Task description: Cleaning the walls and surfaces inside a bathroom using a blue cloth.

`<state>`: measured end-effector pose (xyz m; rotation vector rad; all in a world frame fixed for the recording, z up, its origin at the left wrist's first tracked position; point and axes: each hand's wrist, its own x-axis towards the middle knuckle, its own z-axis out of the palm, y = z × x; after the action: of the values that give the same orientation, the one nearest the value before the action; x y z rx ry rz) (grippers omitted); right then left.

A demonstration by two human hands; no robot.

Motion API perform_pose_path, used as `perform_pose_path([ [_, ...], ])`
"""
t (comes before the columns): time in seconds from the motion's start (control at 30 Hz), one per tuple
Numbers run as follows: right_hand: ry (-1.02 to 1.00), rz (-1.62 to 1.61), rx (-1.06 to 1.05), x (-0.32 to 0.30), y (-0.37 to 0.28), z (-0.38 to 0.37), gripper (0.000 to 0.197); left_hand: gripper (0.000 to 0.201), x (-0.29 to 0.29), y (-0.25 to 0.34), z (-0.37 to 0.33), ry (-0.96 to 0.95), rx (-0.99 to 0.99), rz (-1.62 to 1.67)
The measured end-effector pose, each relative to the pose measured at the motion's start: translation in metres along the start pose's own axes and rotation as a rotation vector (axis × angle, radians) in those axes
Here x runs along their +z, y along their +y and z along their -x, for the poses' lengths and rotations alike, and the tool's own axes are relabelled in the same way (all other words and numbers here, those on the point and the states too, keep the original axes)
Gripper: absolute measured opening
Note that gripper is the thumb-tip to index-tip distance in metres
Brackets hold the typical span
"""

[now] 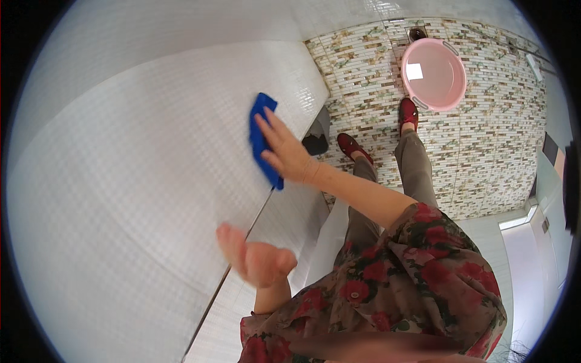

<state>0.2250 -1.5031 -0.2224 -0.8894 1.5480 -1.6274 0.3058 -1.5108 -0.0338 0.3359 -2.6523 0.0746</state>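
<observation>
A folded blue cloth (pixel 260 140) lies against a glossy white tiled surface (pixel 151 139). My right hand (pixel 287 148) holds the cloth down on it, fingers stretched over the fabric and palm near its lower end. Lower down, close to the dark edge line of the white surface, my left hand (pixel 257 257) is raised and smeared by motion. Its fingers look loosely stretched, with nothing visible in them. Whether the left hand touches the surface I cannot tell.
A pink round basin (pixel 436 75) with water in it stands on the mosaic-patterned floor (pixel 478 163), near a floor drain (pixel 416 34). A grey bin (pixel 319 136) sits beside the white surface. My feet in red shoes (pixel 354 147) are between bin and basin.
</observation>
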Motion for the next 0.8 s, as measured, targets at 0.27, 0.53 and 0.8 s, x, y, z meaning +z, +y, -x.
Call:
perform_pose_path([
  [0.27,0.127,0.027,0.247,0.02,0.181,0.018,0.061,0.056,0.015,-0.006,0.008,0.22,0.024,0.026],
  [0.53,0.209,0.102,0.47,0.017,0.316,-0.026,0.043,0.06,0.027,0.0,0.01,0.288,0.084,0.028],
  [0.8,0.091,0.309,0.341,0.005,0.237,-0.152,0.037,0.064,0.027,-0.004,0.014,0.291,0.1,-0.001],
])
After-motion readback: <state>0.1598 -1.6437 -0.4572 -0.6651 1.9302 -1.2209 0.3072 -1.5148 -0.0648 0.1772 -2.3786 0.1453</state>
